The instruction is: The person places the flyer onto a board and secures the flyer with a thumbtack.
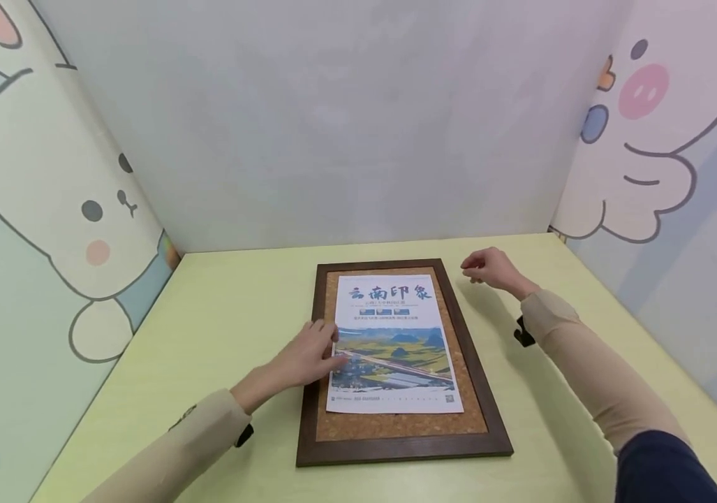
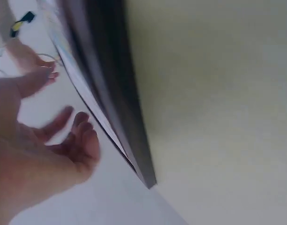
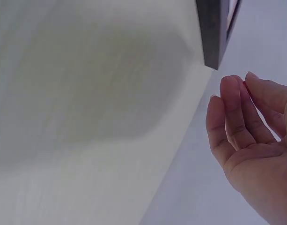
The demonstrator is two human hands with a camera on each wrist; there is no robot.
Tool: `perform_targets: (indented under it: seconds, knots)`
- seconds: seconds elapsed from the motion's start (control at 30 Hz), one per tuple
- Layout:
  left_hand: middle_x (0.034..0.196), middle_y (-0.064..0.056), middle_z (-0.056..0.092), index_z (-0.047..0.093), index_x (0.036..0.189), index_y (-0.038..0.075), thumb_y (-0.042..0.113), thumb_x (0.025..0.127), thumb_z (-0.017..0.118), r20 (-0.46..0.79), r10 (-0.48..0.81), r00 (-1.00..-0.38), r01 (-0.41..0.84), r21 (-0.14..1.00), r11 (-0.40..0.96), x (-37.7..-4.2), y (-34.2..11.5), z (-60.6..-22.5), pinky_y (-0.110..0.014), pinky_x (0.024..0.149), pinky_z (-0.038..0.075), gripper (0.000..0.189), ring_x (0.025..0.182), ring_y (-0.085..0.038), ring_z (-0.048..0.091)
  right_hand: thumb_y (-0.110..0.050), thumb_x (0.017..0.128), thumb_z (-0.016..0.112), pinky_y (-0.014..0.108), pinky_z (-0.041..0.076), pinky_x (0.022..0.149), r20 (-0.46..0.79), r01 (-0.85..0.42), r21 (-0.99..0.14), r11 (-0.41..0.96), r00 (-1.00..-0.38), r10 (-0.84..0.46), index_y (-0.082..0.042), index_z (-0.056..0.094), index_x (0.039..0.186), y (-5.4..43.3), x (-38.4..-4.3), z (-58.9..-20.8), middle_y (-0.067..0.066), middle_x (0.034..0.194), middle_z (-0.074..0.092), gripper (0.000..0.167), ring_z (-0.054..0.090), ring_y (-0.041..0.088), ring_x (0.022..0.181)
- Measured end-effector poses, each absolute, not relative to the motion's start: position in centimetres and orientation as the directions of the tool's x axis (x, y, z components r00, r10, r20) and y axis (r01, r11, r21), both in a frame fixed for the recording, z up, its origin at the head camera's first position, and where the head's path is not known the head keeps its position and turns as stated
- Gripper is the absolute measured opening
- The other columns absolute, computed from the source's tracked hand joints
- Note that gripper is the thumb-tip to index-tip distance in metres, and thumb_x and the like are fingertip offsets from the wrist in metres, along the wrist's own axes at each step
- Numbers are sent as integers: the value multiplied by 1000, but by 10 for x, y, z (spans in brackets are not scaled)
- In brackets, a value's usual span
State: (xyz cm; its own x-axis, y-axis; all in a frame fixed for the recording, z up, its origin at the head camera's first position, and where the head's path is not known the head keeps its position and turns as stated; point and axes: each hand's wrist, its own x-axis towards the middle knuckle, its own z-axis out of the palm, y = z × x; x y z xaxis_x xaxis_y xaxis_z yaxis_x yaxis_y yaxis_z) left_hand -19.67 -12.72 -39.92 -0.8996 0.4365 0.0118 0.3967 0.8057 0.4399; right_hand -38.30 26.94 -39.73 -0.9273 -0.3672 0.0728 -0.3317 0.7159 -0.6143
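A printed poster [image 1: 389, 349] with large blue characters and a landscape picture lies on the cork board [image 1: 408, 425] with a dark brown wooden frame [image 1: 405, 448]. Over the poster's left edge is my left hand [image 1: 313, 355], thumb apart from its loosely bent fingers and nothing held. Beyond the frame's upper right corner my right hand [image 1: 490, 269] is raised above the table. In the right wrist view its thumb and fingertips pinch a tiny red thing [image 3: 244, 83], mostly hidden by the fingers.
The board rests on a pale yellow-green table [image 1: 239, 307]. A plain light wall [image 1: 345, 126] rises behind it, and side panels with a cartoon rabbit [image 1: 50, 188] and a cartoon pig [image 1: 660, 140] stand at left and right.
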Motion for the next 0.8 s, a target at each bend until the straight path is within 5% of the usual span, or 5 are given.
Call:
perform_targets:
  seconds: [0.07,0.2,0.37,0.8]
  knots:
    - [119,-17,54,56,119,3,37,90,67,45,523,-851,500,370,783,-209,-130,-404,-42,85,42,46,106,-30,49,-8,95,59,49,56,78,53,-295,-665,686,-935,-351,10,63,115,259,-390,-392,31,103,65,27,66,41,87]
    - [158,-24,21,44,144,11,52,85,66,-33,597,-802,557,321,766,-222,-135,-415,-64,113,17,75,146,-45,15,-10,96,58,52,54,84,35,-262,-733,627,-936,-350,10,60,119,233,-403,-386,33,108,63,31,65,41,90]
    - [160,-24,12,29,152,12,61,84,61,-89,625,-775,576,307,758,-223,-139,-427,-66,115,3,89,148,-46,2,-10,94,61,51,54,84,15,-223,-780,584,-941,-338,10,60,117,203,-414,-384,30,106,65,30,63,42,91]
    - [161,-23,10,24,154,14,59,88,58,-92,612,-786,578,244,779,-219,-136,-425,-64,116,6,87,149,-45,1,-9,90,66,40,56,73,-58,-185,-784,593,-928,-367,4,69,104,145,-432,-383,19,94,69,19,63,27,74]
